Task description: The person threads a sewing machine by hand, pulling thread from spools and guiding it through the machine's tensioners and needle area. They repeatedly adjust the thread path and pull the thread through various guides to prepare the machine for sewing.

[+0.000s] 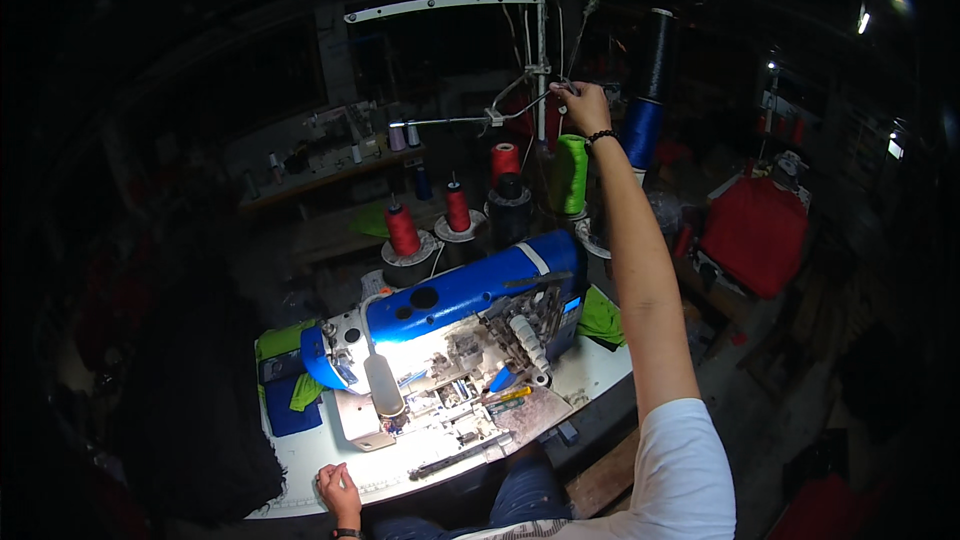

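Observation:
My right hand (583, 108) is raised at the thread stand (541, 50) behind the machine. Its fingers pinch together beside the metal rod, on something too small to make out. Just below it stands a green thread cone (570, 175). My left hand (338, 490) rests at the table's front edge with its fingers curled in; what they hold, if anything, is hidden. Between the hands sits a blue-and-white industrial sewing machine (455, 292), its lit inner parts exposed. A yellow-handled tool (508, 395) lies on its front right.
Red thread cones (402, 232) and a black cone (510, 210) stand behind the machine. Green and blue cloth (295, 415) lies on the left of the white table (310, 455). Dark fabric (200, 410) is heaped alongside. A red-covered seat (757, 235) stands at right.

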`<action>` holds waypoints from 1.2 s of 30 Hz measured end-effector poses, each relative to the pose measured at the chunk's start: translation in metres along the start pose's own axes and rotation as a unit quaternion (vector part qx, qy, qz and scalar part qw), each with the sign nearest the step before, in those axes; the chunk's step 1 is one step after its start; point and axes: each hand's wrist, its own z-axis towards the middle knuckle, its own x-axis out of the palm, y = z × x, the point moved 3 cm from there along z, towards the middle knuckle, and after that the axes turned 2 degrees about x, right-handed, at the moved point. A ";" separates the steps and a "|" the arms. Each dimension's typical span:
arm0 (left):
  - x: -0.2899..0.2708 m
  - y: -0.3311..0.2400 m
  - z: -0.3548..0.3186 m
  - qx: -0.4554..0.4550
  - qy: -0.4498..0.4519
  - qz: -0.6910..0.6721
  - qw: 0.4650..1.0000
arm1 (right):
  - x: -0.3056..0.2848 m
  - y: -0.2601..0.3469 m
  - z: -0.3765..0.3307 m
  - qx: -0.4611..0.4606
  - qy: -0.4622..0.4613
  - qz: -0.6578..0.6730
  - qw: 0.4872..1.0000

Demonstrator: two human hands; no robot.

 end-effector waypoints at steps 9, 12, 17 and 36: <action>0.003 0.010 -0.004 0.012 -0.003 0.004 1.000 | -0.035 0.103 -0.040 -0.304 -0.003 -0.561 0.770; 0.004 0.006 -0.001 0.008 -0.003 -0.006 1.000 | -0.047 0.097 -0.031 -0.387 0.010 -0.512 0.766; 0.005 0.014 -0.005 0.010 -0.002 -0.011 1.000 | -0.053 0.093 -0.025 -0.421 0.057 -0.465 0.777; 0.005 0.013 -0.004 0.013 -0.013 -0.020 1.000 | -0.043 0.075 0.014 -0.241 0.144 -0.388 0.878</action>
